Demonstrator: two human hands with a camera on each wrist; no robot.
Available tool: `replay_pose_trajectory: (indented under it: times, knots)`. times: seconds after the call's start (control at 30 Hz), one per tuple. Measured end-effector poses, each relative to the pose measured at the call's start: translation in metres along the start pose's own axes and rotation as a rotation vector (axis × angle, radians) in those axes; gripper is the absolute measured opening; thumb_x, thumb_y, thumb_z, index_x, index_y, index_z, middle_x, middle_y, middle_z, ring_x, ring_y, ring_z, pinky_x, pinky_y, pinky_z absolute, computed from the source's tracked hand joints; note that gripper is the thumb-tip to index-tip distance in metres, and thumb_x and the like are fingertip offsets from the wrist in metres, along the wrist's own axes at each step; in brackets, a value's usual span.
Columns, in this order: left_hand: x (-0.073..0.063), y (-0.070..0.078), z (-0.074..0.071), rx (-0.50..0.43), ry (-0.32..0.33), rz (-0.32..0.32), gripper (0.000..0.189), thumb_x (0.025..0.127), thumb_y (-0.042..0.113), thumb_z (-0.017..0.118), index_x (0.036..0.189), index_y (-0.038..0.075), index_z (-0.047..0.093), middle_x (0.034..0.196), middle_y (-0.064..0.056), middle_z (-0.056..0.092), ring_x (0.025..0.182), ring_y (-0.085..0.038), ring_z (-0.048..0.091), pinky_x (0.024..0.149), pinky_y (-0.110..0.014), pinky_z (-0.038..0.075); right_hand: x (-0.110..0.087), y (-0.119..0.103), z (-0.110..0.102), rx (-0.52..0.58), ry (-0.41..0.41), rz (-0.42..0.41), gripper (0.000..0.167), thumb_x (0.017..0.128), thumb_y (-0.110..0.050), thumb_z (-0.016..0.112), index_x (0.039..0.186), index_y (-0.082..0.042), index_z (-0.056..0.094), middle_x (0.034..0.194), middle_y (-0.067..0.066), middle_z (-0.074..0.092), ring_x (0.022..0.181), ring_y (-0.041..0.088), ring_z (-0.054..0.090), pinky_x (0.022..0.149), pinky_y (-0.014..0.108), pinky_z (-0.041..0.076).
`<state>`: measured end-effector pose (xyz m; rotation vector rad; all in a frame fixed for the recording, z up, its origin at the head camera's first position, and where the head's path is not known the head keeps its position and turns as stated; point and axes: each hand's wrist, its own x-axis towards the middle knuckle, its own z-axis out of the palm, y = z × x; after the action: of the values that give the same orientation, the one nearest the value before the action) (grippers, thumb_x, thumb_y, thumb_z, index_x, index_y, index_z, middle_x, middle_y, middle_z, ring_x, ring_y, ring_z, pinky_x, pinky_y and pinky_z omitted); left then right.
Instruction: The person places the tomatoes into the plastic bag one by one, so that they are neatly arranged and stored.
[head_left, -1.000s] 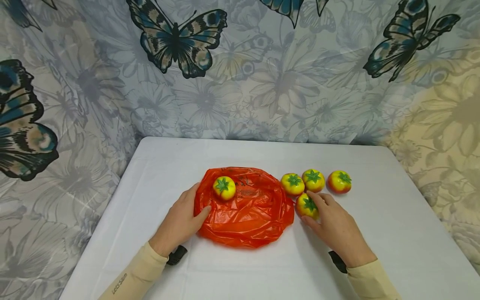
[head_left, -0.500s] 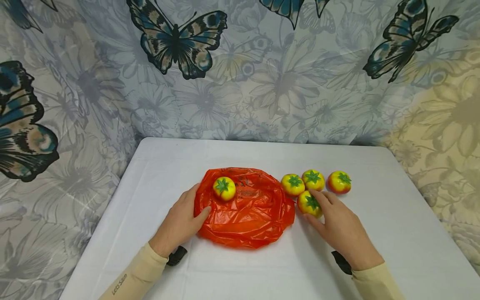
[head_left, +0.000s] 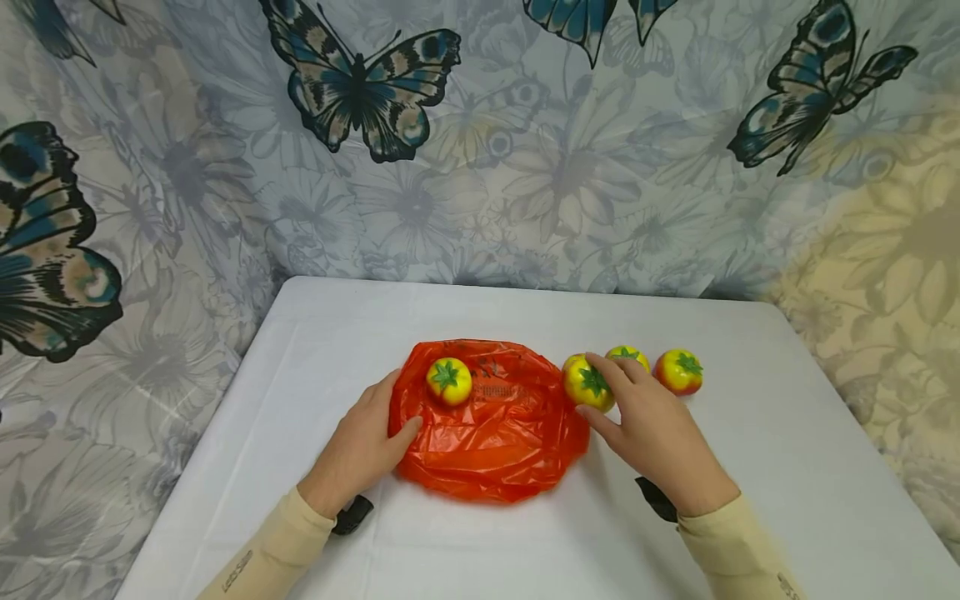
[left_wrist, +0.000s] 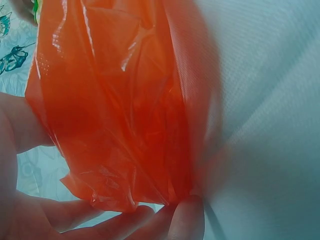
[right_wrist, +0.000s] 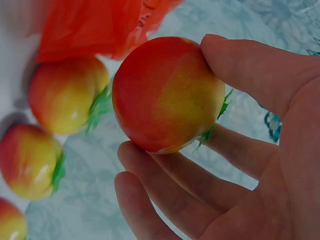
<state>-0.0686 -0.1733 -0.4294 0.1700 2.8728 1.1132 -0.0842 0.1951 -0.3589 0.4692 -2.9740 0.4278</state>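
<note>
A red plastic bag (head_left: 495, 450) stands on the table, with one red-and-yellow toy tomato (head_left: 448, 382) lying within its rim at the left. My left hand (head_left: 367, 433) holds the bag's left side, thumb on the near side; in the left wrist view its fingers (left_wrist: 187, 220) lie along the bag's lower edge. At the bag's right side, my right hand (head_left: 648, 425) grips another toy tomato (right_wrist: 170, 95) between thumb and fingers. This tomato is raised and covers one behind it in the head view; the right wrist view shows that tomato (right_wrist: 67, 95) near the bag.
Two more toy tomatoes stand right of the bag: one (head_left: 627, 355) partly behind my right hand, another (head_left: 679, 372) farther right. The white-covered table (head_left: 487, 308) ends at a butterfly-patterned cloth backdrop (head_left: 420, 217). A black strap piece (head_left: 352, 515) shows at my left wrist.
My right hand has lifted the nearest toy tomato and carried it up and left toward the bag, over the tomato behind. The left hand stays on the bag. The head view has shifted slightly.
</note>
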Motion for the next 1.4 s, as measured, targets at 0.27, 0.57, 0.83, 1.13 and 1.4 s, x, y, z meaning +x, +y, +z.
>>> replay_pose_trajectory:
  times: [0.27,0.57,0.83,1.13,1.4]
  knots:
    - [0.000,-0.002,0.001,-0.004,0.007,0.000,0.083,0.103,0.034,0.071,0.170,0.007,0.030,0.164,-0.020,0.049,0.147,-0.041,0.056,0.117,-0.062,0.050,0.025,-0.018,0.018,0.023,-0.032,-0.037,0.071,0.096,-0.031,0.084,0.157,-0.011,0.053,0.143,0.020,0.063,0.116,0.036,0.071,0.092,0.055,0.065]
    - [0.001,-0.004,0.003,-0.001,0.008,-0.010,0.083,0.103,0.035,0.072,0.170,0.008,0.031,0.164,-0.019,0.049,0.146,-0.039,0.057,0.117,-0.061,0.051,0.049,-0.039,0.035,0.037,-0.065,-0.073,0.072,0.097,-0.037,0.083,0.158,-0.011,0.053,0.142,0.017,0.064,0.115,0.035,0.073,0.097,0.056,0.063]
    - [0.002,-0.003,0.000,0.001,0.010,-0.010,0.083,0.103,0.035,0.072,0.169,0.006,0.031,0.164,-0.019,0.049,0.146,-0.039,0.057,0.117,-0.060,0.051,0.062,-0.051,0.044,0.084,-0.088,-0.094,0.072,0.097,-0.038,0.082,0.158,-0.013,0.054,0.142,0.016,0.064,0.115,0.035,0.073,0.098,0.055,0.064]
    - [0.002,-0.003,0.000,-0.005,0.006,-0.022,0.083,0.103,0.035,0.072,0.169,0.006,0.031,0.163,-0.020,0.049,0.146,-0.040,0.057,0.118,-0.060,0.050,0.077,-0.058,0.065,0.118,-0.151,-0.067,0.069,0.097,-0.040,0.081,0.157,-0.018,0.055,0.142,0.014,0.064,0.118,0.033,0.073,0.100,0.054,0.063]
    - [0.003,-0.005,0.000,0.000,0.012,-0.029,0.083,0.103,0.035,0.072,0.170,0.007,0.032,0.163,-0.020,0.049,0.145,-0.040,0.057,0.118,-0.060,0.051,0.082,-0.062,0.073,0.117,-0.158,-0.074,0.070,0.097,-0.040,0.082,0.157,-0.018,0.054,0.142,0.014,0.065,0.115,0.032,0.073,0.099,0.054,0.064]
